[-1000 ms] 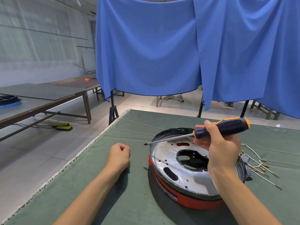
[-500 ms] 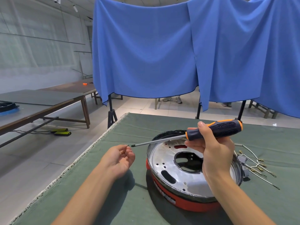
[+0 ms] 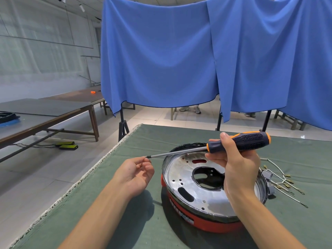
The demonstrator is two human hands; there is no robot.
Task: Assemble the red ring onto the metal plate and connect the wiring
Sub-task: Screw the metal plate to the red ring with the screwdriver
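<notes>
Head view: the right hand (image 3: 239, 169) grips a screwdriver (image 3: 239, 141) by its black-and-orange handle, held nearly level above the plate (image 3: 195, 193), shaft pointing left. The left hand (image 3: 133, 174) is raised palm-up just left of the plate, fingers loosely curled — thumb and forefinger pinched at the screwdriver's tip (image 3: 147, 156), perhaps on something tiny; I cannot tell what. The plate, shiny metal with a large central cutout and several slots and holes, sits in the red ring (image 3: 203, 223) on the green-covered desk (image 3: 111, 221). Thin wires (image 3: 285, 182) with small gold terminals lie on the desk to the plate's right, by its rim — whether they are joined to it cannot be told. Blue curtains (image 3: 161, 60) hang beyond the desk.
</notes>
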